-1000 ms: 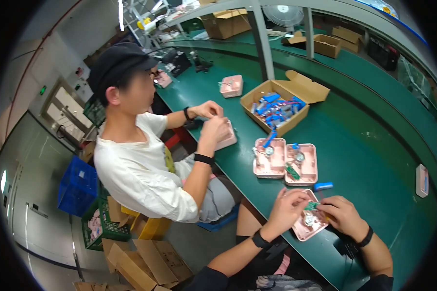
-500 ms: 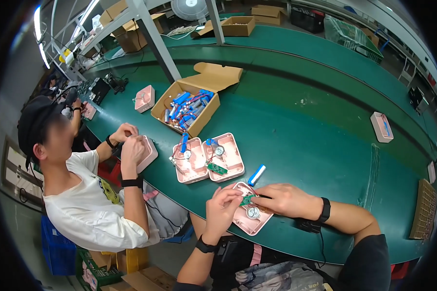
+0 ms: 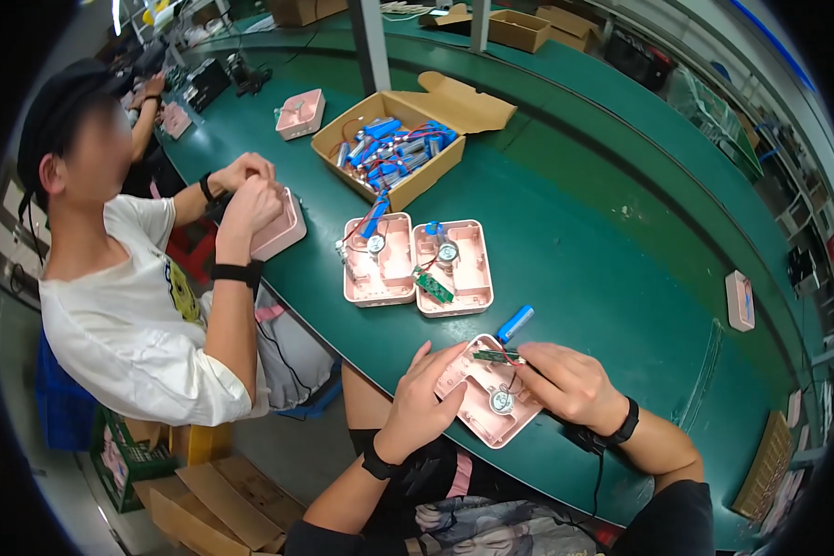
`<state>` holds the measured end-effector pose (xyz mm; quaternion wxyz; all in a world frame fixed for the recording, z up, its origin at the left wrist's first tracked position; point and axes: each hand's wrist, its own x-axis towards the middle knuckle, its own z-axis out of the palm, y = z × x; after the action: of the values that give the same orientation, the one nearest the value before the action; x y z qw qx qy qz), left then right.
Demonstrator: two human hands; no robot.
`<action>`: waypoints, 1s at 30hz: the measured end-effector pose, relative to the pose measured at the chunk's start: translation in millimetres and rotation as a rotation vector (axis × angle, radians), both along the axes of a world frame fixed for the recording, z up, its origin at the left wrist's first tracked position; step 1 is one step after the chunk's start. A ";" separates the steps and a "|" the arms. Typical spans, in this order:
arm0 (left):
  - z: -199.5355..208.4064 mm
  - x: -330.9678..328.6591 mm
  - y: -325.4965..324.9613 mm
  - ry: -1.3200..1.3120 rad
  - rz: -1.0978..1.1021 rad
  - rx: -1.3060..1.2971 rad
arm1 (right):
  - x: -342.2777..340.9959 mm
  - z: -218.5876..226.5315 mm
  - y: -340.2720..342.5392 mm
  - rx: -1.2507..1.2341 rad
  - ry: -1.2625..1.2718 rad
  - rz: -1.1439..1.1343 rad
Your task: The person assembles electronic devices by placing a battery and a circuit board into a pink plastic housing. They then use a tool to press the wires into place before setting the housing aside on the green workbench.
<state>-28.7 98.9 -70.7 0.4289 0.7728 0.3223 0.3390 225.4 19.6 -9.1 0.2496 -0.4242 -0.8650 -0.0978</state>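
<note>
1. Left hand (image 3: 422, 405): at the left wall of the pink housing (image 3: 477, 408), fingers partly open across the rim, thumb apart. Probably steadying it; cannot tell how firmly they grip.
2. Right hand (image 3: 573, 382): fingers pinched together at the right end of the green circuit board (image 3: 493, 356), tilted nearly edge-on over the housing's far end. Presumably held by its end to keep the rest exposed.
3. Housing sits open side up at the counter (image 3: 612, 278) edge, within easy reach; round metal disc (image 3: 501, 401) inside.
4. Blue cell (image 3: 516, 324) lies just beyond the far rim, apparently kept close because its leads are short.
5. Two open housings (image 3: 471, 269) stand side by side farther off, near the cardboard box (image 3: 428, 172) of blue cells, likely parked clear of both hands.
</note>
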 end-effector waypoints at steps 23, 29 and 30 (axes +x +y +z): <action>-2.5 4.0 0.9 -0.098 -0.136 -0.002 | -11.8 8.5 9.4 -0.626 0.408 -0.147; 8.4 2.5 -2.7 0.031 -0.108 0.287 | -8.6 12.1 9.9 -0.708 0.260 -0.148; 8.7 3.2 -3.1 0.031 -0.114 0.289 | -10.8 13.2 10.2 -0.682 0.201 -0.145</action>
<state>-25.5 95.7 -62.0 0.3269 0.8486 0.2326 0.3449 214.5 29.8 4.1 0.1701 -0.5507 -0.7866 0.2213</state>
